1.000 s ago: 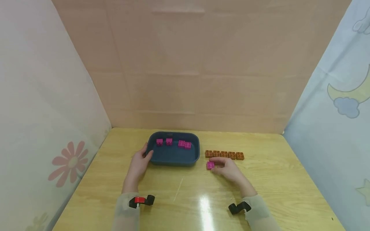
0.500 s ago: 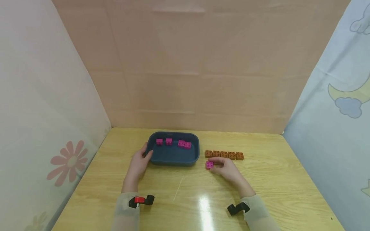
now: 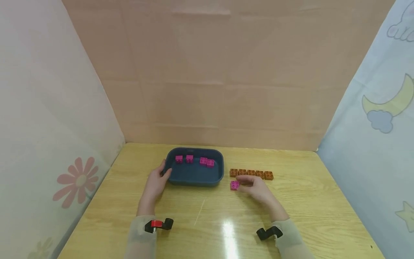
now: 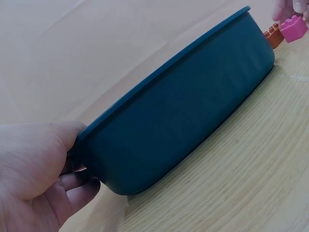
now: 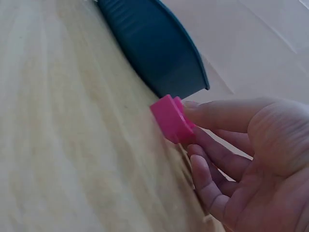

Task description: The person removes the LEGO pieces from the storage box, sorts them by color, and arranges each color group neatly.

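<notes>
My left hand (image 3: 156, 182) grips the left end of a dark blue plastic tray (image 3: 194, 182), thumb at the rim and fingers curled against the outer wall. Several pink toy bricks (image 3: 189, 159) lie inside it. Right of the tray, one pink toy brick (image 3: 234, 185) sits on the table, studs up. Just at this brick's right side is my right hand (image 3: 258, 189), thumb and index finger spread apart. In the right wrist view the fingertips are close to the pink brick (image 5: 169, 118); whether they touch it I cannot tell.
A row of several orange-brown toy bricks (image 3: 251, 173) lies behind the right hand, its left end close to the tray. The wooden table (image 3: 194, 216) meets a tan backdrop (image 3: 207, 90) at the rear, with cloth walls on both sides.
The right hand's fingertips have drawn back slightly to the right from the pink brick, which stays almost in place. My left hand and the tray have not moved.
</notes>
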`<state>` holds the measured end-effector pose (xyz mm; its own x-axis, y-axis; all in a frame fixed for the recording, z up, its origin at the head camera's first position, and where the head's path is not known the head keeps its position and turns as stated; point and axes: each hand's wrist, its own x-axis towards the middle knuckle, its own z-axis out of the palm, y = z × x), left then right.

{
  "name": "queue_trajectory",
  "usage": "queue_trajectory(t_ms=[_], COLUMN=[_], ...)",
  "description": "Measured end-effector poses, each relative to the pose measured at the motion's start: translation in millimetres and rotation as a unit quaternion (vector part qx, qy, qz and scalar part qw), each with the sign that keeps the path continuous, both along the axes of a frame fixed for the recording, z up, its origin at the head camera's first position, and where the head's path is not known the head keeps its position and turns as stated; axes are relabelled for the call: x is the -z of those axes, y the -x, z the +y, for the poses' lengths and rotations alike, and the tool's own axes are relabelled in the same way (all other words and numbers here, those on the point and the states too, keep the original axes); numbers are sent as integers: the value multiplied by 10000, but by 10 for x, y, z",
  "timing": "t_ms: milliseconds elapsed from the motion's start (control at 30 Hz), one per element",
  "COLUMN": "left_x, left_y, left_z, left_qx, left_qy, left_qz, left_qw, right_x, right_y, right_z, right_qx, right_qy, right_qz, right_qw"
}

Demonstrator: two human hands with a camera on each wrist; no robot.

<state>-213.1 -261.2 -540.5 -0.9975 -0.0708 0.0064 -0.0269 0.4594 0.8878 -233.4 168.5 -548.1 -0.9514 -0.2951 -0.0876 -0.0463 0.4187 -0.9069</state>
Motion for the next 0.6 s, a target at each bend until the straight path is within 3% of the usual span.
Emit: queue_trajectory(t_ms=[133,267,467,600], left_x=[-1,-17,-10,-3], left_y=[-12,1,8,-7], left_z=[12,34,25,12], left_qx=[-2,20,-8,-5], left_qy=[30,27,-21,-13], left_qz=[70,85,77,108], left_qw=[10000,10000,10000,9999], right_x=[-105,-262,-441,-502], right_y=[-6,-5,25,86], right_z=[35,-38,-469,-847], right_qx=[108,70,-312,-464], right_qy=[-61,252,914,1057], right_qz=[173,250,280,376], right_qw=[9998,9993,9949,9926])
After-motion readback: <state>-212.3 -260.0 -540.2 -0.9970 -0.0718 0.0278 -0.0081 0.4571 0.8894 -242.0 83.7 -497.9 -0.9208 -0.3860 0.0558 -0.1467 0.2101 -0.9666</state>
